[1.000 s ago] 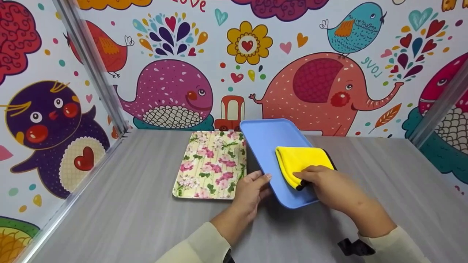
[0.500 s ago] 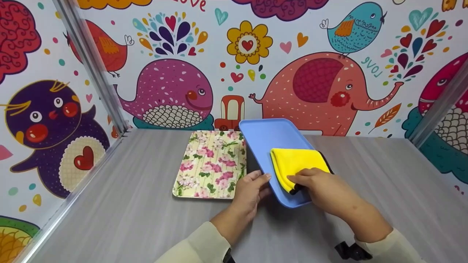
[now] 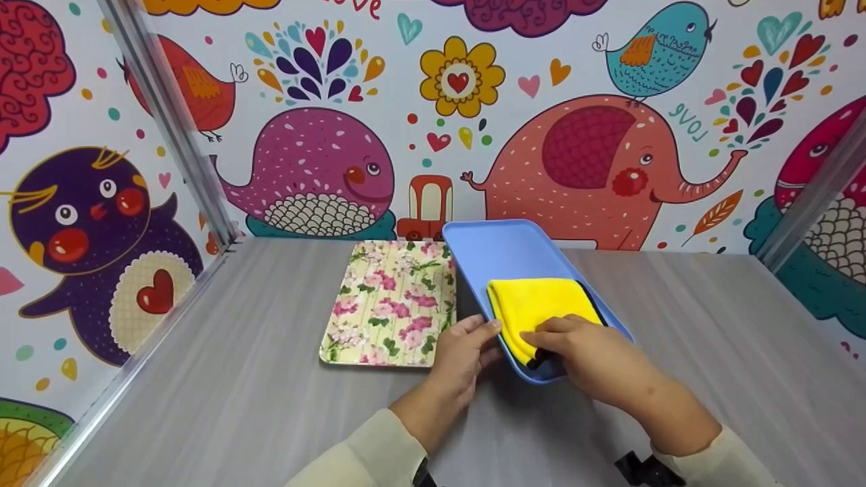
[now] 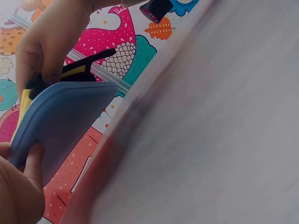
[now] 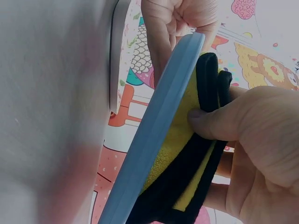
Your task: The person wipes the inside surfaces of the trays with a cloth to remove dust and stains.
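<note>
My left hand (image 3: 463,362) grips the left edge of a blue tray (image 3: 504,250), thumb on its face and fingers behind, as the left wrist view shows. The tray is held tilted above the table. My right hand (image 3: 595,352) holds a folded yellow cloth (image 3: 541,301) with black edging against the lower part of the tray's face. In the right wrist view the thumb lies over the black-edged folds of the cloth (image 5: 177,163), close along the tray (image 5: 159,126).
A flower-patterned tray (image 3: 389,304) lies flat on the grey table (image 3: 237,379), left of the blue one. Behind the table stands a wall (image 3: 433,40) printed with cartoon animals, with metal posts (image 3: 176,128) at its corners.
My right hand and the yellow cloth have slid left and slightly down across the blue tray, baring more of its right edge. My left hand and the tray stay nearly still.
</note>
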### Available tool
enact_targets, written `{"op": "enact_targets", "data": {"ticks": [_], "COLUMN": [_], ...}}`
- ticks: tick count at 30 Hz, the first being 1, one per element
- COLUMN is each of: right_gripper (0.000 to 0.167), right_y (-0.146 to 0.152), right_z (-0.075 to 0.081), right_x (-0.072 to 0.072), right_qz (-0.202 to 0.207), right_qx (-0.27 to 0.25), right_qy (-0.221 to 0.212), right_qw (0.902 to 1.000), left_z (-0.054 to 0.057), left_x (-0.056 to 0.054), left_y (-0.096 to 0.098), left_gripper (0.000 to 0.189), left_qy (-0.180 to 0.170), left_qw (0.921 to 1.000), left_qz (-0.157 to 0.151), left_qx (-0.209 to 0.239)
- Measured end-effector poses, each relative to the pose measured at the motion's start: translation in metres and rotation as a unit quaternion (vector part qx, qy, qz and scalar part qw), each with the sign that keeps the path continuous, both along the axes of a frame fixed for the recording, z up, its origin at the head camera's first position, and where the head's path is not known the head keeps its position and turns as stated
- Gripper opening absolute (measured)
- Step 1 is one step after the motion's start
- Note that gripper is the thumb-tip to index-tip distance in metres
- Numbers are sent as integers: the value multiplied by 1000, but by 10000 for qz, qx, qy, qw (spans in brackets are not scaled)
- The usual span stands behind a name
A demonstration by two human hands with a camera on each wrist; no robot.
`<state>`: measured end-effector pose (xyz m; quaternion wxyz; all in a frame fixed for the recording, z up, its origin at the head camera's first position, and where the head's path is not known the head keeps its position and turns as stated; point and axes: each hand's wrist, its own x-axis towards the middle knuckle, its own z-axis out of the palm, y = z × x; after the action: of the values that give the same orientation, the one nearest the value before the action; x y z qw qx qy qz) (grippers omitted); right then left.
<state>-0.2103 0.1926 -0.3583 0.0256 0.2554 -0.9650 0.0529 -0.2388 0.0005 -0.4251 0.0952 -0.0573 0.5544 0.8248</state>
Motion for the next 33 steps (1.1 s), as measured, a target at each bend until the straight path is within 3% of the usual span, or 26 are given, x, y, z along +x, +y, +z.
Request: {"op": "enact_targets", "data": {"ticks": [9,16,24,33], "right_gripper": [53,58,50,41], "right_y": [0,2,10,21], "right_z": [1,2,4,6], "right_x": [1,3,0,-5], "right_qz": [196,379,519,710], "right_qx": [-66,-55,-282,-429], "right_qy": [42,-22,-392,-483], "right_qw": [9998,9993,9975,9954], "left_z": [0,-2,-2,-2], "left_x": [-3,-2,-2,-3], "left_y": [0,3,2,0], "left_gripper": [51,50,46,46], "left_qy": [-56,172,125,-27], "left_qw": [10000,9998,9997,9998], "left_qz": [14,55,142,180], "left_qx": [37,130,166,63]}}
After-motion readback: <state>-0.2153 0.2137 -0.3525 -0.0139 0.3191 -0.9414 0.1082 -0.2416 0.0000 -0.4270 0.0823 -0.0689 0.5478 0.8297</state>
